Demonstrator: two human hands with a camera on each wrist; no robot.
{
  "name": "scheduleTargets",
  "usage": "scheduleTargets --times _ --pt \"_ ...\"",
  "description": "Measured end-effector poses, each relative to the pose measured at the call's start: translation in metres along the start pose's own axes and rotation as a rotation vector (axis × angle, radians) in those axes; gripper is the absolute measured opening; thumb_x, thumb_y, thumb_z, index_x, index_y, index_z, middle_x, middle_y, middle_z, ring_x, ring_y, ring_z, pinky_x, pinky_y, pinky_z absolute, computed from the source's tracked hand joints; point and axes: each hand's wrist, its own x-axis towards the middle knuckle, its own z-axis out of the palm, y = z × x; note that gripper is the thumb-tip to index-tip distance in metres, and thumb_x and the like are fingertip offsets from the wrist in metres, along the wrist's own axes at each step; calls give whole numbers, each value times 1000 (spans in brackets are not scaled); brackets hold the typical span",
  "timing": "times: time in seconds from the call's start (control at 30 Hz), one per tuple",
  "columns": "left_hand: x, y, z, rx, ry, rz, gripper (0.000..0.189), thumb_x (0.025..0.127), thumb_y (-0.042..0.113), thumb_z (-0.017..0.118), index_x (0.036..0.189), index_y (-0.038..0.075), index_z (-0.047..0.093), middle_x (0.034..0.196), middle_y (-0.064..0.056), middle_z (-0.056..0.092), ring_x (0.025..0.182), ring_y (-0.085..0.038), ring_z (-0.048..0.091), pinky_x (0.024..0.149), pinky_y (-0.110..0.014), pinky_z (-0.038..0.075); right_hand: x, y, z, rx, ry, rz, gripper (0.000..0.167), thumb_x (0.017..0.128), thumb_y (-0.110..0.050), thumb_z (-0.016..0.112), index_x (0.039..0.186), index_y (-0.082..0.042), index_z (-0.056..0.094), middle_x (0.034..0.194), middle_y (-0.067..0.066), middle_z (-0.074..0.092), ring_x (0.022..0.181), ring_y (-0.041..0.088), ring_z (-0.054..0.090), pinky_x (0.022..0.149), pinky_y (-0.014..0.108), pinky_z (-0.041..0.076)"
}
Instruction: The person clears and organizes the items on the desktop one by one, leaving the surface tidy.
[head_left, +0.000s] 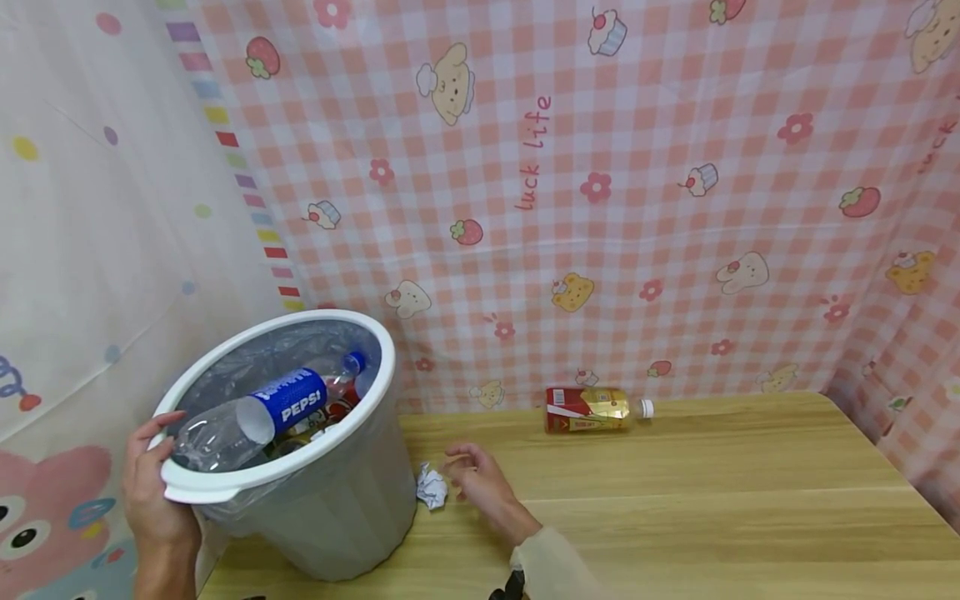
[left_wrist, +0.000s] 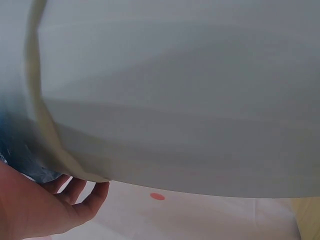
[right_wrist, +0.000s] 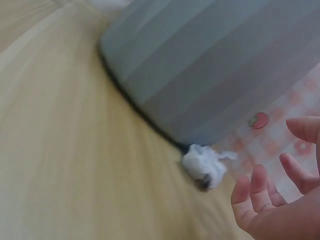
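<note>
My left hand [head_left: 161, 496] grips the white rim of a grey trash bin [head_left: 352, 508] at its left side, fingers over the edge. The left wrist view shows those fingers [left_wrist: 92, 200] curled at the rim below the bin's wall. Inside the lined bin, an empty plastic Pepsi bottle [head_left: 292, 404] lies on top of other waste. A crumpled white paper ball [head_left: 431, 487] sits on the table at the bin's foot. Just right of it hovers my right hand [head_left: 486, 487], fingers spread and loosely bent, holding nothing; the right wrist view shows a gap between fingertips and paper ball [right_wrist: 204, 167].
Farther back on the wooden table [head_left: 712, 475], a red and gold drink bottle [head_left: 588, 409] with a white cap lies on its side. Behind it hangs a pink checked cloth [head_left: 615, 325], with a pale patterned curtain [head_left: 82, 250] to the left.
</note>
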Motion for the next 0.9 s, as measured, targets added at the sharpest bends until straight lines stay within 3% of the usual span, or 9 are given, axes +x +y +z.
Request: scheduleTargets --times 0.23,0.6,0.9 --pt "-1 -1 1 -8 -2 -6 33 98 6 34 105 6 66 113 -9 57 97 -16 53 76 -14 45 0 19 5 -5 57 20 46 85 -10 72 125 2 52 104 14 51 77 17 50 60 28 45" --pt "-1 -1 0 -106 10 -21 30 98 6 37 104 3 66 112 -11 56 87 -12 59 73 -15 48 -1 35 7 -49 56 37 59 84 -11 77 133 3 48 120 22 49 78 18 57 64 33 54" --pt "0 -1 1 -111 12 -10 30 98 6 37 103 2 67 112 -11 56 89 -13 57 74 -15 47 2 39 12 -182 113 -33 62 77 -10 83 130 3 53 113 19 57 79 15 52 69 28 44"
